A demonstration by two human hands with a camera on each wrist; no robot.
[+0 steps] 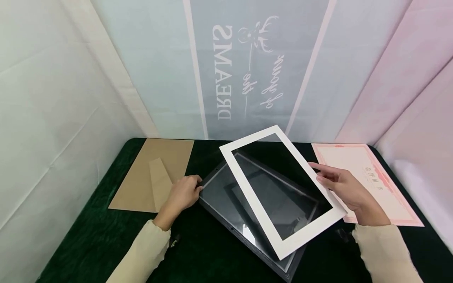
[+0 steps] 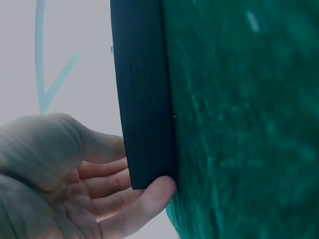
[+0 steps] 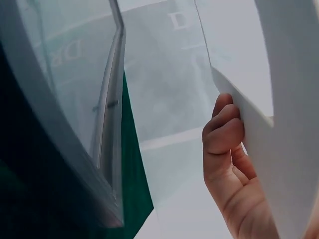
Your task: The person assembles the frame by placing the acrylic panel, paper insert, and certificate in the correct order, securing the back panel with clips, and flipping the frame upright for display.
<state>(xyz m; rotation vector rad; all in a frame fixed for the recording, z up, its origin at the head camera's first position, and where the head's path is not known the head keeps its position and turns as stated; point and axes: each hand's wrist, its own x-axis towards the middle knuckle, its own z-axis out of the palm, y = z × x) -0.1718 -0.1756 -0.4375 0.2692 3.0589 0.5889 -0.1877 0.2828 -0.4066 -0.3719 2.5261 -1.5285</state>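
A dark picture frame [image 1: 244, 240] with a glossy clear pane lies at a slant on the green tabletop. At its left corner my left hand [image 1: 184, 192] grips the edge; in the left wrist view the thumb and fingers are around the end of the dark frame side [image 2: 144, 99]. Above the frame's right part, a white rectangular mat board [image 1: 254, 200] with a cut-out window is held tilted. My right hand [image 1: 350, 188] pinches its right edge between thumb and fingers. In the right wrist view the mat [image 3: 296, 99] stands apart from the frame.
On the left lies a brown backing board [image 1: 138, 184] with a stand flap [image 1: 159, 182]. A pink-bordered sheet [image 1: 339, 165] with printed characters lies at the right, partly behind my right hand. A printed cloth [image 1: 159, 78] hangs behind the table.
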